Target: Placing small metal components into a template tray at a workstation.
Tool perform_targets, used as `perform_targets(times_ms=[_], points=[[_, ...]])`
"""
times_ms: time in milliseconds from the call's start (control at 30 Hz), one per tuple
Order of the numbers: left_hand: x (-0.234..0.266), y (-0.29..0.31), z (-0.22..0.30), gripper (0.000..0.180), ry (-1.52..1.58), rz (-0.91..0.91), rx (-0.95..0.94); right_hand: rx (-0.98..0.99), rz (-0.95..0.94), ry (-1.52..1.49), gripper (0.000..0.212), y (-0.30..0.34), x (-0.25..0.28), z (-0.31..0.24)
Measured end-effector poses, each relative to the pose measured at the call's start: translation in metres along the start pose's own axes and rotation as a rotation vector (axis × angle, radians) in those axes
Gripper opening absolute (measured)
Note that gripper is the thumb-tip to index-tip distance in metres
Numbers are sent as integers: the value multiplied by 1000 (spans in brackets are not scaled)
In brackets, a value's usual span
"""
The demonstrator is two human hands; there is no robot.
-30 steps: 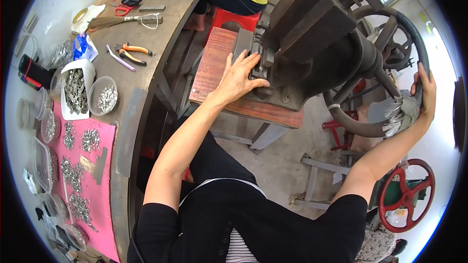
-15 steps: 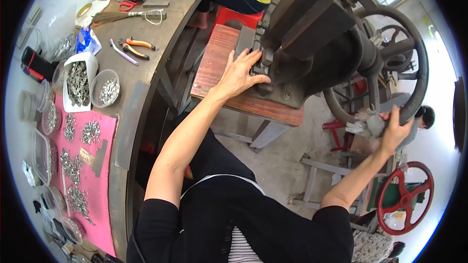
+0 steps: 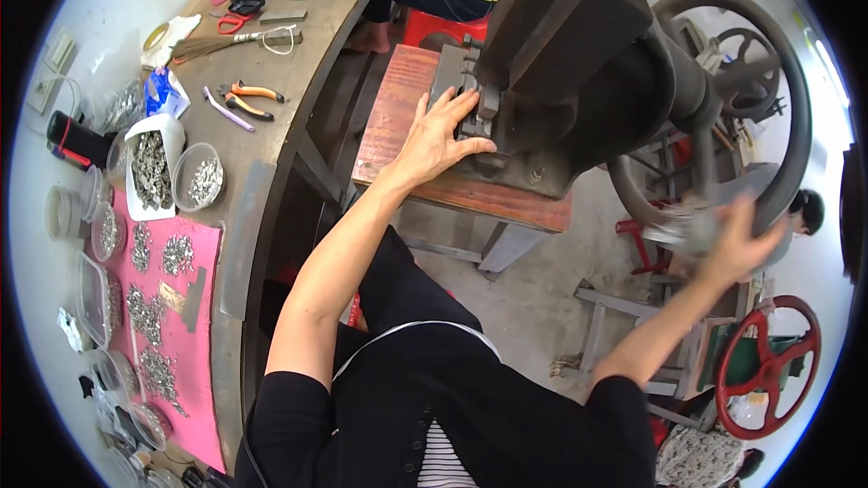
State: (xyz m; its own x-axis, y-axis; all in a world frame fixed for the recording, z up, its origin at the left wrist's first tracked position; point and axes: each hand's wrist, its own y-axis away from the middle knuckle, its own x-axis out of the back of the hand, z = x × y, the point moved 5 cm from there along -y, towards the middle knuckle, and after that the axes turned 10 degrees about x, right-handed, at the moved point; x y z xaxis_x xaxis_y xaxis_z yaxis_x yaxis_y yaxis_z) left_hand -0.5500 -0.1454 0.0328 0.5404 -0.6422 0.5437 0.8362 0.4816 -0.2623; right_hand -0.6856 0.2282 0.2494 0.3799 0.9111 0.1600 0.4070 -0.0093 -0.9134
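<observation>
**Metal tooling point(image 3: 489, 101) at the left grip point(image 3: 459, 123), handwheel point(image 3: 796, 117) at the right grip point(image 3: 747, 237)**

The tooling is found right at the left grip's fingertips, on the base of a dark press point(image 3: 565, 45). The left grip is laid over it with fingers extended and thumb spread away; whether a small part is covered by them cannot be told. The handwheel's lower rim is met by the right grip, which is too blurred for its closure to be told. A pale rag point(image 3: 678, 224) is seen on the wheel, just left of that grip.

For good work, the tooling should be steadied with light, flat pressure, fingertips should be kept clear of the pressing column, and the wheel should be turned smoothly.

Below the left grip, the press is carried by a red-brown wooden stand point(image 3: 389, 99). Farther left of it, pliers point(image 3: 258, 90) and a pink mat point(image 3: 201, 389) with metal bits are spread on the tabletop point(image 3: 258, 146). Below the right grip, a red wheel point(image 3: 768, 369) is seen.
</observation>
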Motion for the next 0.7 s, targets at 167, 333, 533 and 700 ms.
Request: perform_targets(times_ms=[167,333,533,700], points=[[20,6,4,81,84,-44,9,-81,-359,115,36,-50,14,8],[55,-23,-48,38,570,288,150,0,-490,211,75,-138,-30,-11],[3,-93,-31,68,464,-100,160,176,-608,334,89,-211,-59,15],[32,-64,-22,87,363,-307,105,272,-581,342,88,-225,-70,24]])
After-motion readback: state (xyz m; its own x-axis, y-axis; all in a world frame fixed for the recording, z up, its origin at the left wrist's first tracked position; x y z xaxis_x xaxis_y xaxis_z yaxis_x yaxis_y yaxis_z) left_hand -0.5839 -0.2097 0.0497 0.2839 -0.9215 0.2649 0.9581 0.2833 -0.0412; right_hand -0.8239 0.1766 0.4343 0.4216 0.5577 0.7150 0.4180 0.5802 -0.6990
